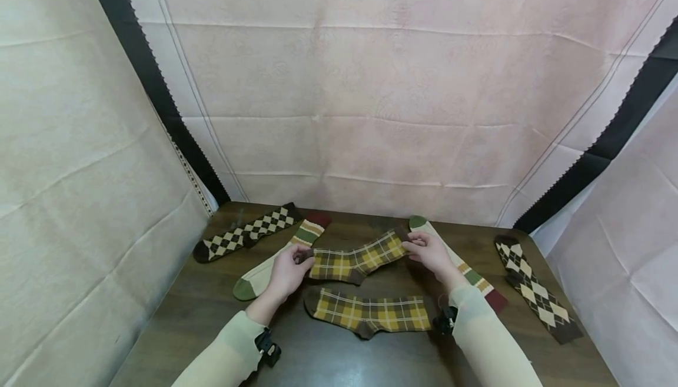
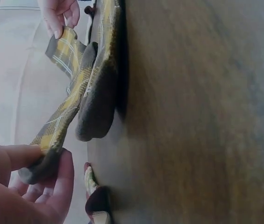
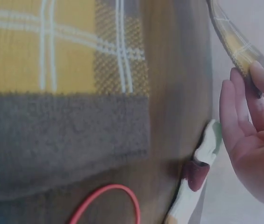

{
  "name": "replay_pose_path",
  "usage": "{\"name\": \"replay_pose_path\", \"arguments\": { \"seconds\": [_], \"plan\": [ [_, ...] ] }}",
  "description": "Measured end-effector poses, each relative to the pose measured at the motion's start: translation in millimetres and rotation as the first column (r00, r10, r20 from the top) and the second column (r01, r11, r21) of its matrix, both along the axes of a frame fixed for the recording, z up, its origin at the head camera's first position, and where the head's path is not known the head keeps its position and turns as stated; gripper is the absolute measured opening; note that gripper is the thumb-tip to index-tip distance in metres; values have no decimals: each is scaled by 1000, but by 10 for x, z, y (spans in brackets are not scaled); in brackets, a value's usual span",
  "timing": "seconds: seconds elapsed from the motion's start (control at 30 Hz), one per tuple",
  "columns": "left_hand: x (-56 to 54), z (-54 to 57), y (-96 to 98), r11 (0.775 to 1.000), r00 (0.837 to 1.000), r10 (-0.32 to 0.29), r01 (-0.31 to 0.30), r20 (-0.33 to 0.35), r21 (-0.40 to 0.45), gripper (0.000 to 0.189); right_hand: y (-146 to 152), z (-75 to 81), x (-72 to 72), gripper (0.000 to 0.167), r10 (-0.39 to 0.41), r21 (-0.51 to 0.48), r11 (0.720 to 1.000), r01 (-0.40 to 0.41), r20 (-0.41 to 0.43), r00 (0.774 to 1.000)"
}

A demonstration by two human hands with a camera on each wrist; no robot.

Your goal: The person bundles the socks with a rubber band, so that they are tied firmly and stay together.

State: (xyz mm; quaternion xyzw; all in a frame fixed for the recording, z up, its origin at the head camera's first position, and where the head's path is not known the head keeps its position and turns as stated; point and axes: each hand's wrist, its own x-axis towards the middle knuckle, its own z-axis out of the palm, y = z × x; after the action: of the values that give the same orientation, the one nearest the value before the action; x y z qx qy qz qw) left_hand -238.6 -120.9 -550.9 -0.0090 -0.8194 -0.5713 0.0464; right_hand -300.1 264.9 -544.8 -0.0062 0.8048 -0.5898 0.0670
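A yellow and brown plaid sock (image 1: 344,264) stretches between both hands, raised off the table in the left wrist view. My left hand (image 1: 288,270) pinches its dark toe between thumb and fingers. At the other end, the cuff is pinched by my right hand (image 1: 431,254). A second plaid sock (image 1: 371,313) of the same pattern lies flat on the table, nearer to me, below the raised one. Its brown cuff (image 3: 66,140) fills much of the right wrist view.
Cream socks with green toes and striped cuffs lie slanted at left (image 1: 262,274) and right (image 1: 450,254), beside my hands. Farther out are argyle socks, one group at back left (image 1: 249,233) and one at right (image 1: 540,293). Light fabric walls (image 1: 339,93) enclose the wooden table (image 1: 185,328).
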Motion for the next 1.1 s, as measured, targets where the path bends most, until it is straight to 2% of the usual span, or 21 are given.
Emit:
{"name": "replay_pose_path", "arguments": {
  "seconds": [0.13, 0.33, 0.6, 0.83, 1.1],
  "plan": [
    [10, 37, -14, 1000, 1000, -1, 1, 12, 25, 23, 14, 88, 75, 49, -3, -71, 997, 4, 15, 1000],
    [26, 179, -25, 996, 1000, -14, 14, 1, 90, 30, 75, 226, 198, 44, -34, -133, 990, 39, 41, 999],
    [74, 291, -34, 994, 999, -35, 34, 0, 102, 35, 175, 303, 415, 42, -22, -217, 976, 36, 63, 998],
    [177, 271, -60, 990, 997, -69, 65, 23, 128, 32, 260, 294, 671, 55, 21, -201, 980, -4, 82, 996],
    [277, 225, -43, 984, 990, -111, 97, 87, 151, 32, 390, 275, 875, 50, 82, -182, 981, -65, 88, 993]
  ]
}}
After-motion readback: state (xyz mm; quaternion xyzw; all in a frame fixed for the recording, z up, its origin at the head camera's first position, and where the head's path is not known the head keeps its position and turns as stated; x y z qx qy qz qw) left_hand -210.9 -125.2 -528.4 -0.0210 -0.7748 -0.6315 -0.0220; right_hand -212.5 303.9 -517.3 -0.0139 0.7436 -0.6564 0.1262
